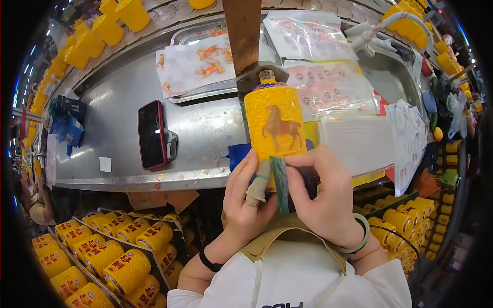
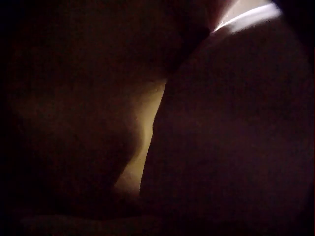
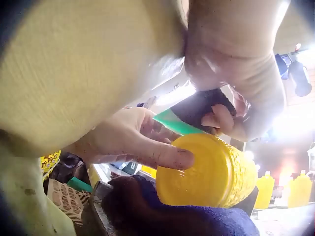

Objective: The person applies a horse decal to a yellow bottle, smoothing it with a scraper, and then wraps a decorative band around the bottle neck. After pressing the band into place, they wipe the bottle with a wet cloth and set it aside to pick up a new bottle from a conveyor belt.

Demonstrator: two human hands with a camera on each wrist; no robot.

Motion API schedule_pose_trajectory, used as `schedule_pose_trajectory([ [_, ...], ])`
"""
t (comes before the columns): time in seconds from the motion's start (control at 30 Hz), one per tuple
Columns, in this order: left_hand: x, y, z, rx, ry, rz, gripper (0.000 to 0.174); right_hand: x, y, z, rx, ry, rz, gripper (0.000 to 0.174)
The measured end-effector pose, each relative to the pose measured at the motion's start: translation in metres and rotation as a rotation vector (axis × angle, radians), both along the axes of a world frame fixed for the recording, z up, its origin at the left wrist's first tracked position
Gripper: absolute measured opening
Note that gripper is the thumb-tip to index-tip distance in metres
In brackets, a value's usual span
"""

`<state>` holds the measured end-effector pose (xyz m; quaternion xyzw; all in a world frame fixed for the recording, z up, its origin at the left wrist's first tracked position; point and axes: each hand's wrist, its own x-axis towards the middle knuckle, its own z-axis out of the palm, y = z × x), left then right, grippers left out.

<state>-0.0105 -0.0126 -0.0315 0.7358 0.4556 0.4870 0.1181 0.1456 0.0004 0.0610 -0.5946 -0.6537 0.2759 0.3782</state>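
Note:
A yellow embossed bottle (image 1: pixel 275 120) with a brown horse picture lies with its neck against a metal bracket (image 1: pixel 246 66). The left hand (image 1: pixel 245 200), a wrapped cover on one finger, holds the bottle's base end; in the right wrist view its thumb (image 3: pixel 170 156) lies on the round yellow base (image 3: pixel 197 169). Between thumb and fingers the right hand (image 1: pixel 326 197) pinches a green flat piece (image 1: pixel 280 182), its edge at the bottle's lower end. That piece (image 3: pixel 172 123) looks green and dark in the right wrist view. The left wrist view is almost black.
A phone (image 1: pixel 151 134) lies left on the metal table (image 1: pixel 200 131). Behind are a tray with horse decals (image 1: pixel 209 64) and plastic-covered sheets (image 1: pixel 328 87); a white stack (image 1: pixel 357 143) is at right. Blue cloth (image 3: pixel 211 221) lies under the bottle. Crated yellow bottles (image 1: pixel 126 269) stand below.

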Motion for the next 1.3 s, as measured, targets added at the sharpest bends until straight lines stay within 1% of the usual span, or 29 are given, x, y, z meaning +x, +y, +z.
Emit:
schedule_pose_trajectory([
  [0.13, 0.006, 0.003, 0.005, -0.004, 0.003, 0.021, 0.067, 0.013, -0.004, -0.007, 0.028, 0.042, -0.057, 0.014],
  [0.2, 0.009, 0.004, 0.007, -0.039, -0.045, 0.051, 0.061, 0.023, -0.009, -0.013, -0.018, 0.065, -0.157, 0.012],
  [0.23, 0.009, 0.004, 0.008, -0.038, -0.042, 0.046, 0.061, 0.028, -0.01, -0.017, -0.062, 0.128, -0.174, 0.011],
  [0.3, 0.009, 0.003, 0.012, -0.021, 0.051, 0.066, 0.066, 0.035, -0.012, -0.016, -0.103, 0.13, -0.203, 0.011],
  [0.33, 0.008, 0.004, 0.011, -0.018, 0.052, 0.061, 0.066, 0.039, -0.013, -0.016, -0.146, 0.131, -0.222, 0.01],
  [0.37, 0.007, 0.004, 0.01, -0.002, 0.074, 0.057, 0.069, 0.046, -0.012, -0.024, -0.059, 0.068, -0.207, 0.009],
  [0.4, 0.006, 0.004, 0.009, 0.014, 0.098, 0.056, 0.072, 0.05, -0.009, -0.024, -0.057, 0.071, -0.208, 0.009],
  [0.53, 0.006, 0.001, 0.006, -0.005, 0.077, 0.057, 0.066, 0.052, 0.008, -0.018, 0.005, 0.145, -0.198, 0.008],
  [0.6, 0.004, 0.001, 0.003, -0.006, 0.091, 0.039, 0.068, 0.046, 0.019, -0.013, 0.092, 0.222, -0.101, 0.007],
  [0.63, 0.005, 0.001, 0.002, -0.002, 0.094, 0.044, 0.068, 0.043, 0.024, -0.021, 0.167, 0.229, -0.05, 0.008],
  [0.67, 0.005, 0.0, 0.003, -0.014, 0.093, 0.046, 0.068, 0.038, 0.023, -0.013, 0.017, 0.315, -0.028, 0.011],
  [0.73, 0.003, 0.0, 0.002, -0.025, 0.099, 0.055, 0.068, 0.041, 0.028, -0.024, 0.103, 0.157, -0.022, 0.012],
  [0.8, 0.001, -0.001, 0.0, -0.06, 0.074, 0.014, 0.073, 0.056, 0.039, -0.035, 0.059, 0.079, -0.156, 0.012],
  [0.83, 0.0, -0.001, 0.003, -0.058, 0.074, 0.02, 0.073, 0.067, 0.045, -0.044, 0.169, -0.059, -0.157, 0.01],
  [0.87, 0.0, -0.001, 0.009, -0.125, 0.039, -0.013, 0.076, 0.072, 0.043, -0.046, 0.171, -0.059, -0.152, 0.01],
  [0.9, 0.0, -0.001, 0.015, -0.191, 0.003, -0.045, 0.08, 0.074, 0.041, -0.044, 0.111, 0.044, -0.166, 0.009],
  [0.93, -0.001, 0.0, 0.021, -0.19, 0.002, -0.039, 0.08, 0.074, 0.037, -0.041, 0.048, 0.147, -0.179, 0.008],
  [1.0, -0.003, 0.008, 0.033, -0.185, 0.072, -0.084, 0.089, 0.067, 0.027, -0.035, 0.003, 0.194, -0.154, 0.007],
  [1.03, -0.002, 0.012, 0.035, -0.182, 0.072, -0.082, 0.089, 0.063, 0.023, -0.038, -0.023, 0.301, -0.135, 0.008],
  [1.07, 0.0, 0.017, 0.037, -0.174, 0.149, -0.08, 0.092, 0.061, 0.019, -0.039, -0.05, 0.406, -0.116, 0.008],
  [1.1, 0.001, 0.02, 0.038, -0.166, 0.226, -0.077, 0.095, 0.061, 0.014, -0.038, -0.109, 0.462, -0.054, 0.011],
  [1.13, 0.003, 0.021, 0.04, -0.165, 0.226, -0.077, 0.095, 0.06, 0.01, -0.04, -0.107, 0.462, -0.053, 0.011],
  [1.2, 0.005, 0.022, 0.043, -0.161, 0.269, -0.059, 0.094, 0.056, 0.004, -0.046, -0.174, 0.658, -0.014, 0.013],
  [1.27, 0.004, 0.023, 0.041, -0.155, 0.268, -0.059, 0.092, 0.059, -0.002, -0.049, -0.224, 0.655, 0.016, 0.015],
  [1.3, 0.003, 0.023, 0.04, -0.148, 0.265, -0.058, 0.091, 0.06, -0.004, -0.049, -0.303, 0.708, 0.001, 0.019],
])
